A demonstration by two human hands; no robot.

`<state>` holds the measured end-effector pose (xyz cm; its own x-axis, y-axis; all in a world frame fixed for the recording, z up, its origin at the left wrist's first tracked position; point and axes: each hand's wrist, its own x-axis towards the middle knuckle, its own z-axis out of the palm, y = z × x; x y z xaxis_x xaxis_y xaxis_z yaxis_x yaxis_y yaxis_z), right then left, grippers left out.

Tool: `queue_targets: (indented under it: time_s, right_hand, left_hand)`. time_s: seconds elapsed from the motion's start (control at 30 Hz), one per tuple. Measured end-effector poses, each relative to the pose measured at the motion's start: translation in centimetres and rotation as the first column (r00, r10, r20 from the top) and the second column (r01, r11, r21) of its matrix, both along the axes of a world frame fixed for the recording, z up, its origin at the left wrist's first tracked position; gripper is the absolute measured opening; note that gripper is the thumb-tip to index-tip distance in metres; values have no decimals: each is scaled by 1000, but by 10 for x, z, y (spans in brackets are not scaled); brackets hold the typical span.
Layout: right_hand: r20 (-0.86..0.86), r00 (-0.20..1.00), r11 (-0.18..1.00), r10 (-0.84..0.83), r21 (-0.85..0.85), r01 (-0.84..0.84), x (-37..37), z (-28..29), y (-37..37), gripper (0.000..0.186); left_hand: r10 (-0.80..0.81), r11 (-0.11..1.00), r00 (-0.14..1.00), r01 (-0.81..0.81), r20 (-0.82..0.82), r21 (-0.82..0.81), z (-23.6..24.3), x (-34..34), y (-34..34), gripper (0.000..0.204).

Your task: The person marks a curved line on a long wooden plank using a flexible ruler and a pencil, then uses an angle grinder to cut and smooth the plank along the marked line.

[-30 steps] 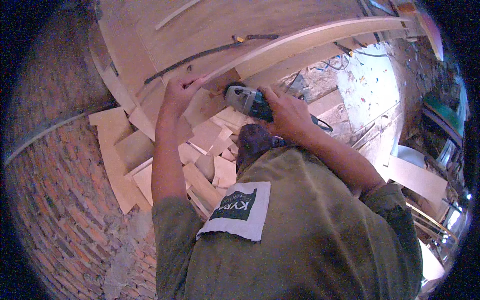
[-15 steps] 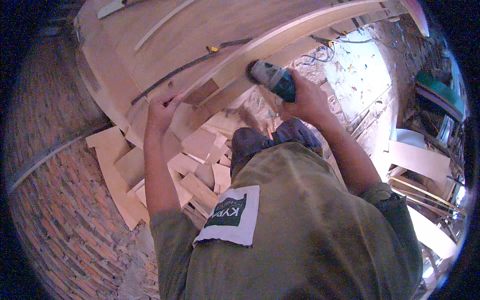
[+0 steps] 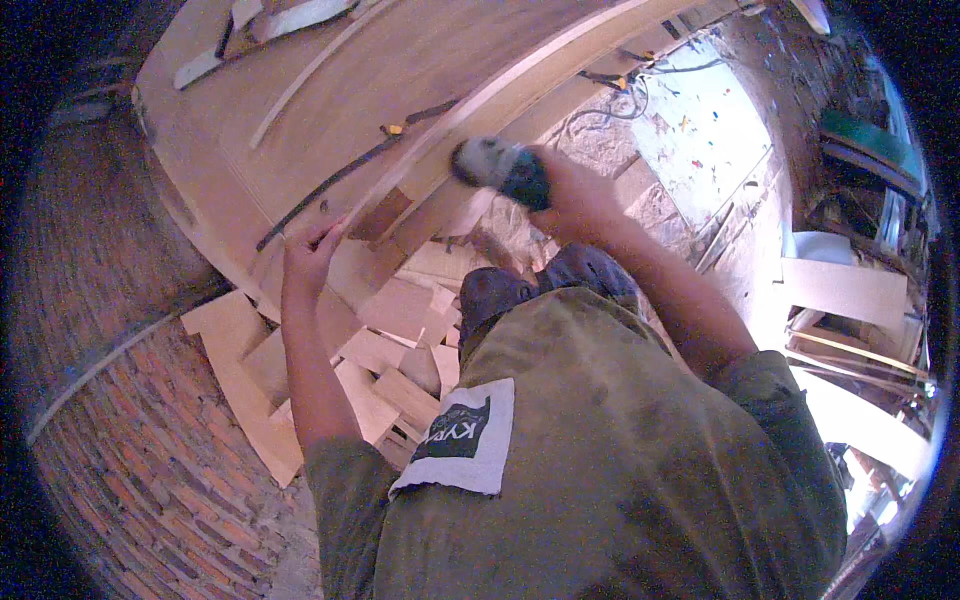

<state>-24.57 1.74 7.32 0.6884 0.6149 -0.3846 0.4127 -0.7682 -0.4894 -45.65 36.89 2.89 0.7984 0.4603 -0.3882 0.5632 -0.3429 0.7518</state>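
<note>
In my right hand (image 3: 578, 198) is an angle grinder (image 3: 522, 178) with a grey head and dark green body, blurred by motion. Its round head meets the side of a long curved wooden piece (image 3: 550, 78) that rises from a broad wooden panel (image 3: 225, 130). My fingers wrap the tool's body. At the near end of the curved piece, my left hand (image 3: 308, 250) is closed, with thumb and fingers pinching its edge. A dark block-like patch (image 3: 382, 215) shows on the curved piece between my hands.
A black cable or strip (image 3: 330, 187) with a yellow clip (image 3: 392, 130) lies along the panel. Wood offcuts (image 3: 400, 310) are heaped below my left arm, over a brick floor (image 3: 150, 480). A pale speckled sheet (image 3: 700, 125) lies beyond my right hand; boards (image 3: 845, 290) are stacked at right.
The grinder and my right hand have moved left and slightly down along the curved piece. My left hand stays at its end; the whole view has shifted slightly.
</note>
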Motion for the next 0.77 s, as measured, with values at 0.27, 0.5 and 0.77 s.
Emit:
queue_targets:
  time_s: [0.27, 0.5, 0.77]
  right_hand:
    - [46, 994, 994, -95, -55, 97, 16, 9, -9, 72]
    - [4, 996, 994, -87, -68, 87, 18, 9, -12, 76]
    - [35, 999, 999, -27, -44, 28, 20, -8, -8, 75]
  left_hand:
    - [-36, 999, 999, 35, 39, 19, 8, -1, -5, 27]
    - [17, 999, 1000, -18, -21, -49, -7, -6, 4, 28]
    - [-60, 993, 998, 63, -34, 101, 7, 3, 0, 28]
